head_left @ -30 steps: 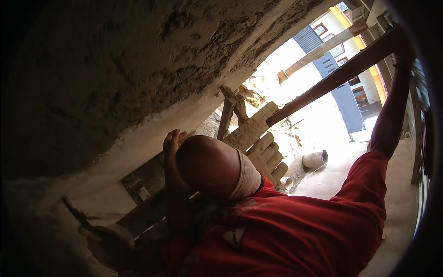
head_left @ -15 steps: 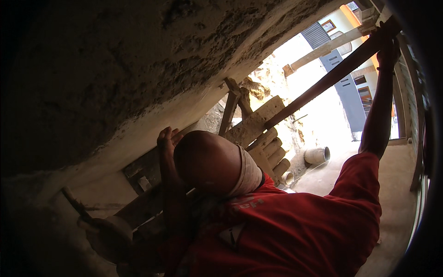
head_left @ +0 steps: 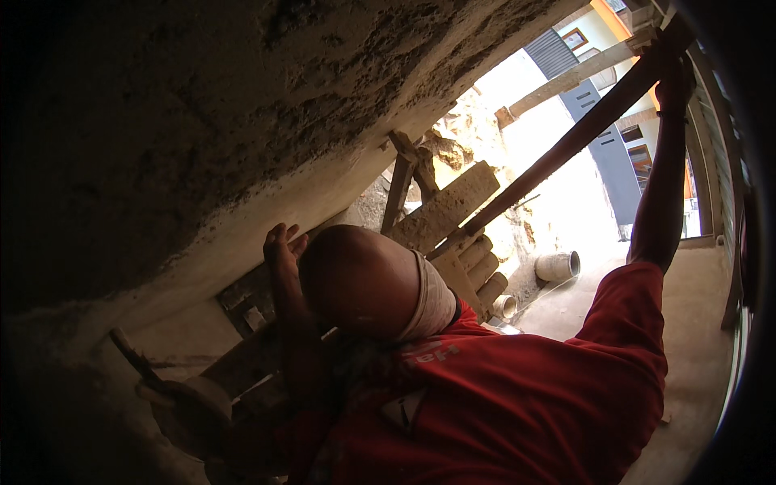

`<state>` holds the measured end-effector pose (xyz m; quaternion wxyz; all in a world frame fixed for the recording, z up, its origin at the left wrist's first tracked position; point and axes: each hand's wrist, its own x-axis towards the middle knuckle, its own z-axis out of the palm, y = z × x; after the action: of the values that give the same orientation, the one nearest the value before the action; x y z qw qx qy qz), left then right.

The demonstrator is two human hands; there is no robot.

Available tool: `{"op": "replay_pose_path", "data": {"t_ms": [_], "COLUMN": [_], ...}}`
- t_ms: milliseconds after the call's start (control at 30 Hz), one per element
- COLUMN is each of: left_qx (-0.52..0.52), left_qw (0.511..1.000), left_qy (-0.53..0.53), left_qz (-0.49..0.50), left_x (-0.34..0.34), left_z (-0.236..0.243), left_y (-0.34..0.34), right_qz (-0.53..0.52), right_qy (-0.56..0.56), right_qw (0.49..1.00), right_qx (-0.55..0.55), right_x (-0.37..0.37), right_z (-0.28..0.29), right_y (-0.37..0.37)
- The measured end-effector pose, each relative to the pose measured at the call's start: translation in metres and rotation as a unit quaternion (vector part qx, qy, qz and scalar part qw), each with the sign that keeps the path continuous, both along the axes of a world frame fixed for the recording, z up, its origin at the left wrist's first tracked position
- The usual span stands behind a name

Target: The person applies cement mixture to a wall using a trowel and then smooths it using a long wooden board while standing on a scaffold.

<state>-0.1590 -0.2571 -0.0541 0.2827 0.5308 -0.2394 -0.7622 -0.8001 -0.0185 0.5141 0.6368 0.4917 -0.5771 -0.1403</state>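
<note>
Neither of my own hands can be made out. Close in front, a co-worker in a red shirt leans with the head bent left. One of this person's hands, at the upper right, grips a long dark wooden beam. The beam slants down to the left, its low end by a broad rough plank. Beside the head the co-worker's other hand is raised, fingers apart and holding nothing visible. At the lower left, in deep shadow, a stick-like handle rises by a dark rounded shape; its kind is unclear.
A rough plastered wall overhangs the left and top. Several stacked round pieces lie past the co-worker's shoulder, with a pale bucket-like cylinder on its side. Another wooden beam crosses the bright opening, beyond which stand buildings.
The dark beam has slid down and left, its low end now reaching further across beside the plank. The co-worker's raised hand has shifted slightly left. My view has moved a little.
</note>
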Motion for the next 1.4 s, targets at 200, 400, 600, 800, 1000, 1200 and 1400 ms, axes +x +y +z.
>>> {"op": "replay_pose_path", "data": {"t_ms": [200, 400, 600, 800, 1000, 1200, 1400], "left_qx": [-0.014, -0.024, -0.041, -0.032, 0.001, 0.007, -0.009], "left_qw": [1.0, 0.999, 0.998, 0.999, 0.998, 0.995, 0.995], "left_qy": [-0.006, -0.021, -0.036, -0.024, -0.008, 0.028, 0.025], "left_qz": [-0.006, -0.024, -0.006, 0.037, 0.066, 0.092, 0.095], "left_x": [-0.005, -0.021, -0.004, -0.003, 0.004, 0.006, 0.013], "left_z": [-0.002, 0.001, -0.027, -0.039, -0.062, -0.063, -0.048], "left_y": [-0.012, -0.007, -0.026, -0.017, -0.027, -0.028, -0.028], "right_qz": [0.05, 0.092, 0.231, 0.077, 0.13, 0.188, 0.28], "right_qy": [-0.045, -0.205, -0.569, -0.553, -0.575, -0.612, -0.681], "right_qw": [0.997, 0.973, 0.76, 0.75, 0.732, 0.707, 0.636], "right_qx": [0.049, -0.048, -0.212, -0.354, -0.342, -0.3, -0.231], "right_x": [0.005, 0.017, 0.091, 0.152, 0.144, 0.12, 0.098], "right_z": [0.009, -0.012, -0.05, -0.048, -0.051, -0.059, -0.085], "right_y": [-0.009, 0.001, -0.058, -0.075, -0.083, -0.094, -0.074]}}
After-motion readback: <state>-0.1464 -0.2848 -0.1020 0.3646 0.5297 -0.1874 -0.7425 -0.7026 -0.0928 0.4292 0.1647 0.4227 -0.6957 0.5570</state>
